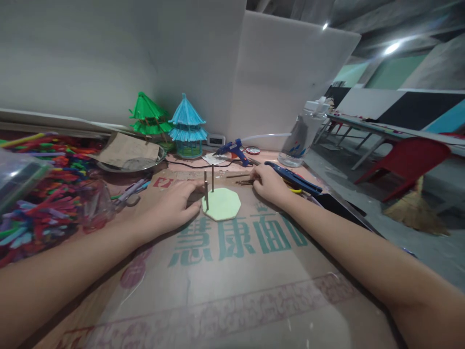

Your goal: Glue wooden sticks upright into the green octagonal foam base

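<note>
A pale green octagonal base (pixel 224 204) lies on the printed sheet, with several thin brown sticks (pixel 212 178) standing upright along its left and back edges. Beside its left edge rests my left hand (pixel 174 203), thumb and forefinger apart and nothing visible between them. My right hand (pixel 267 184) is at the back right, its fingers bent down at the ends of some loose brown sticks (pixel 244 182) and pinched on one; the fingertips are partly hidden. Just right of that hand lies a dark blue-handled tool (pixel 294 178).
Behind stand a green model pavilion (pixel 147 114), a blue one (pixel 188 127), a blue glue gun (pixel 232 149) and a clear plastic bottle (pixel 300 138). Colourful pipe-cleaner pieces (pixel 43 208) heap at left near a metal dish (pixel 132 165). A red chair (pixel 407 162) stands beyond the table's right edge.
</note>
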Available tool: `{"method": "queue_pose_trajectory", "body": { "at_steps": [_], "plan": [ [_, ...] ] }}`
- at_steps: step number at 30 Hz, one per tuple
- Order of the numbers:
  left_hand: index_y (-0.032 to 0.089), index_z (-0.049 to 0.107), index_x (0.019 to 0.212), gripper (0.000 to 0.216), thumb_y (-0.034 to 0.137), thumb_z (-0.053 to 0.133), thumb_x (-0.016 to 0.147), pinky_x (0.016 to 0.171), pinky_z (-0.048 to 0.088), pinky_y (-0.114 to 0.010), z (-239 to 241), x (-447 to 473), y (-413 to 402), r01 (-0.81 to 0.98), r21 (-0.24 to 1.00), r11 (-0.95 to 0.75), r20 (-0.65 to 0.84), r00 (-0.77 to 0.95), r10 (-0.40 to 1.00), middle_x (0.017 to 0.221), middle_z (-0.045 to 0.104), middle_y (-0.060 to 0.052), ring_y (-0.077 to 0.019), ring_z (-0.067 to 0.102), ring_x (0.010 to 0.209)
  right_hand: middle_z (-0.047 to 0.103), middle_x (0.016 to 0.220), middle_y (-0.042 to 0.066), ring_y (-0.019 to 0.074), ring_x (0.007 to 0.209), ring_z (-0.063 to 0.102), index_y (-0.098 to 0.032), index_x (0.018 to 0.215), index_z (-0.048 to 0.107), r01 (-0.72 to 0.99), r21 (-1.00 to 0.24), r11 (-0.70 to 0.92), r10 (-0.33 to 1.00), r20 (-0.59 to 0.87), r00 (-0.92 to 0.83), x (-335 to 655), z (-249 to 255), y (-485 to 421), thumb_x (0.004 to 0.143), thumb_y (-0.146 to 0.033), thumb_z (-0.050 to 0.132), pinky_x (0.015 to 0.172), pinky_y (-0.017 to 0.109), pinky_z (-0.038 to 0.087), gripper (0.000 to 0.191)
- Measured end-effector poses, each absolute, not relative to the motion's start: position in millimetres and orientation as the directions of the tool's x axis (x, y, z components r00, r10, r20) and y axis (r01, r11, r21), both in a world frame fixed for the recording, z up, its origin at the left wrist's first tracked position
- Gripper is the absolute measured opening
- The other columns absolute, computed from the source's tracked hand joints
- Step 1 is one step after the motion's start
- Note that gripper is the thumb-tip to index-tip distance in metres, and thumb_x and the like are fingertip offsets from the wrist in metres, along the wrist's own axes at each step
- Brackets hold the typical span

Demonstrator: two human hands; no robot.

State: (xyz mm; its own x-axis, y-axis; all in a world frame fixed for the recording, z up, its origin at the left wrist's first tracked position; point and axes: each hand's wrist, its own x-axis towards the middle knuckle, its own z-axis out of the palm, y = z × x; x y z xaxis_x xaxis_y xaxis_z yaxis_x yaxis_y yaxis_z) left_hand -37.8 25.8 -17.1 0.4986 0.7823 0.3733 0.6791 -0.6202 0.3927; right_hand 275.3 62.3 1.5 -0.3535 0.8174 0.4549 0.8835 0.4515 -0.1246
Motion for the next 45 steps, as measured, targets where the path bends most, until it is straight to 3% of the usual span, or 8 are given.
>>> {"method": "queue_pose_trajectory", "body": {
  "at_steps": [11,16,19,26,30,34,37,45],
  "plan": [
    [0.018,0.062,0.116,0.032,0.034,0.054,0.09,0.089,0.057,-0.041,-1.2,-32.7,13.8,0.712,0.379,-0.591,0.381,0.463,0.801,0.112,0.073,-0.011,-0.0292,0.069,0.104,0.071,0.099,0.01,0.0236,0.097,0.061,-0.015,0.092,0.073,0.816,-0.039,0.577,0.765,0.374,-0.523,266.8,6.7,58.6,0.093,-0.012,0.062,0.089,0.034,0.045,0.011],
    [0.02,0.044,0.145,0.062,0.021,0.054,0.084,0.102,0.052,-0.044,-11.9,-39.4,24.4,0.66,0.506,-0.556,0.451,0.347,0.822,0.131,0.066,-0.011,-0.0274,0.066,0.117,0.071,0.109,0.014,0.0249,0.106,0.062,-0.014,0.102,0.075,0.822,0.016,0.569,0.77,0.34,-0.54,265.7,9.0,54.3,0.098,-0.014,0.054,0.095,0.036,0.046,0.021],
    [0.02,0.038,0.15,0.067,0.019,0.054,0.085,0.104,0.05,-0.045,-15.5,-44.7,31.3,0.647,0.532,-0.546,0.555,0.221,0.802,0.133,0.062,-0.011,-0.0265,0.063,0.12,0.071,0.111,0.016,0.0256,0.11,0.062,-0.014,0.107,0.074,0.82,0.016,0.572,0.768,0.338,-0.543,263.7,8.9,51.4,0.097,-0.013,0.054,0.099,0.037,0.045,0.022],
    [0.022,0.05,0.131,0.042,0.02,0.053,0.089,0.096,0.051,-0.04,-3.2,-42.2,11.8,0.639,0.339,-0.691,0.698,0.322,0.64,0.11,0.062,-0.006,-0.0231,0.062,0.103,0.07,0.111,0.018,0.0273,0.111,0.06,-0.013,0.107,0.072,0.817,0.058,0.574,0.765,0.319,-0.56,263.1,8.1,52.0,0.098,-0.011,0.052,0.101,0.04,0.043,0.022],
    [0.024,0.051,0.118,0.031,0.015,0.054,0.088,0.089,0.051,-0.04,-0.3,-44.2,0.3,0.568,0.198,-0.799,0.782,0.4,0.479,0.103,0.062,-0.006,-0.0229,0.062,0.095,0.07,0.109,0.015,0.0255,0.105,0.06,-0.013,0.102,0.072,0.824,0.061,0.563,0.771,0.32,-0.551,264.7,10.5,52.5,0.097,-0.013,0.054,0.093,0.037,0.043,0.018],
    [0.024,0.055,0.117,0.029,0.016,0.056,0.09,0.093,0.051,-0.043,0.8,-46.0,-2.0,0.513,0.03,-0.858,0.7,0.602,0.384,0.109,0.067,-0.007,-0.0256,0.063,0.106,0.069,0.106,0.012,0.0246,0.1,0.058,-0.016,0.095,0.071,0.841,0.085,0.535,0.792,0.297,-0.534,266.3,14.0,53.7,0.096,-0.015,0.057,0.083,0.035,0.041,0.013],
    [0.023,0.063,0.111,0.023,0.016,0.054,0.091,0.09,0.051,-0.039,4.7,-43.0,-3.0,0.491,-0.011,-0.871,0.608,0.695,0.384,0.104,0.07,-0.007,-0.0234,0.065,0.1,0.067,0.11,0.013,0.0252,0.101,0.056,-0.015,0.097,0.069,0.846,0.112,0.521,0.803,0.273,-0.531,267.4,13.4,54.9,0.098,-0.016,0.056,0.082,0.035,0.039,0.013],
    [0.019,0.067,0.104,0.02,0.011,0.053,0.093,0.077,0.051,-0.03,6.7,-35.6,-5.5,0.398,-0.119,-0.91,0.611,0.752,0.249,0.1,0.072,-0.007,-0.0192,0.066,0.089,0.067,0.106,0.014,0.0272,0.101,0.056,-0.013,0.098,0.066,0.814,0.127,0.567,0.745,0.344,-0.572,270.4,-1.8,61.3,0.1,-0.017,0.052,0.088,0.038,0.04,0.015]
  ]
}}
